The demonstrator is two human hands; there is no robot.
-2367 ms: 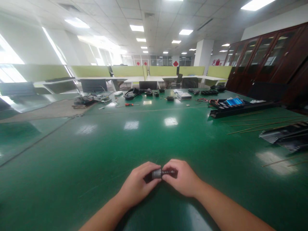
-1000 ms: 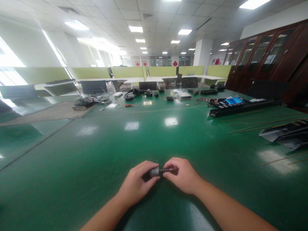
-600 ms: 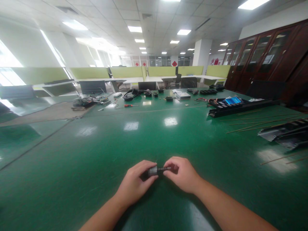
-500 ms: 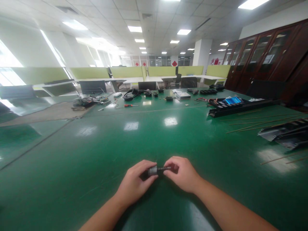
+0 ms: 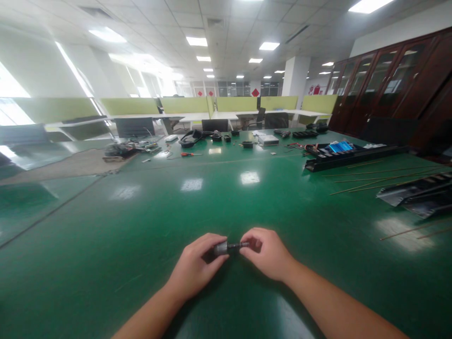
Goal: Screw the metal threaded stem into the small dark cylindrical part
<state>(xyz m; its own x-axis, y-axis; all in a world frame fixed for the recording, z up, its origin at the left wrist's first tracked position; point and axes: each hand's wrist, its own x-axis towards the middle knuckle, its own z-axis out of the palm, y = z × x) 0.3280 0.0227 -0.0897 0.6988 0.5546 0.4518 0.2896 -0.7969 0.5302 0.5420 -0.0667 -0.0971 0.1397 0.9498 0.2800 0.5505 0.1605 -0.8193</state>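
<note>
A silvery cylinder (image 5: 221, 248) with a thin dark shaft (image 5: 234, 246) lies level between my two hands, low over the green table (image 5: 226, 202). My left hand (image 5: 198, 263) grips the cylinder between thumb and fingers. The fingertips of my right hand (image 5: 266, 254) pinch the right end of the shaft. What the cylinder and shaft are exactly is too small to tell.
Black channels (image 5: 356, 156) with a blue item (image 5: 341, 146) and thin rods (image 5: 367, 182) lie at the right. Farther back are a red screwdriver (image 5: 188, 154), a white box (image 5: 268, 140), small black parts and, at the left, a pile of electronics (image 5: 123, 149).
My left hand has shifted slightly left with the cylinder, and more of the shaft shows between the hands. My right hand is nearly unmoved.
</note>
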